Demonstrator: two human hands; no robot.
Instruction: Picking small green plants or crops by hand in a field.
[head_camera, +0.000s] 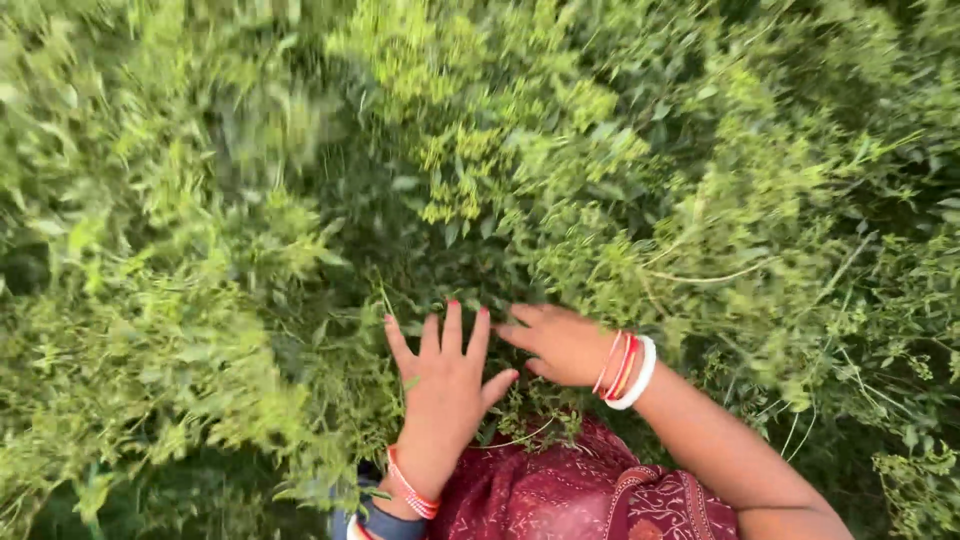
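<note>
Left hand spread, right hand beside, dense green shrubs (outdoors)

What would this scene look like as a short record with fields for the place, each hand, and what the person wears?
place: dense green leafy plants filling the view
left hand: left hand spread flat, fingers splayed, pressing into the foliage
right hand: right hand reaching in beside it, fingers partly hidden by leaves
held: nothing clearly held
wrists: red and white bangles on the right wrist, bangles on the left too
clothing: maroon patterned cloth below
</note>
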